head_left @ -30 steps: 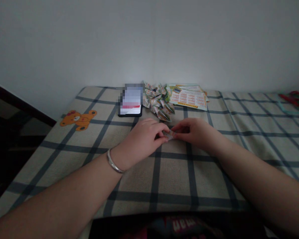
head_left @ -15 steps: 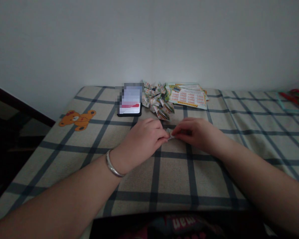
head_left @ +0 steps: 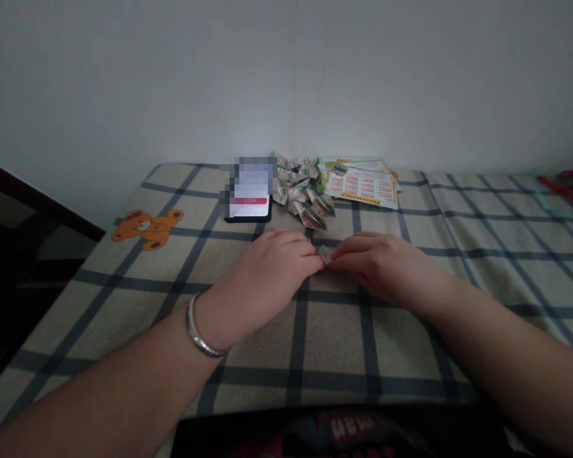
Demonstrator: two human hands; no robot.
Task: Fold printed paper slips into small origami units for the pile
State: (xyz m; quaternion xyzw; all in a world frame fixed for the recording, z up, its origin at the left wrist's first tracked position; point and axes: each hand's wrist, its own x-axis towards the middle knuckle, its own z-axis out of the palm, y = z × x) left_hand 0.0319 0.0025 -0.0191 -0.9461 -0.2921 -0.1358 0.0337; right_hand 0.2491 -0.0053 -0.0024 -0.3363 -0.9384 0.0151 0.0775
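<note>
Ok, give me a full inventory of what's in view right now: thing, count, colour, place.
folded paper piece: one, pale printed, pinched between both hands' fingertips
pile of folded pieces: many, white-green-orange, far centre
printed sheets: a few stacked, orange-white, right of the pile
phone: one, black, lit screen, left of the pile
checked cloth: one, beige with dark lines, covering the surface
bear print: one, orange, left on the cloth
red and green items: unclear, far right edge
bangle: one, silver, left wrist
left hand: on the piece
right hand: on the piece

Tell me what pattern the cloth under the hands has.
Beige cloth with a dark blue-grey grid of checks and an orange bear print, seen in the head view.
</note>
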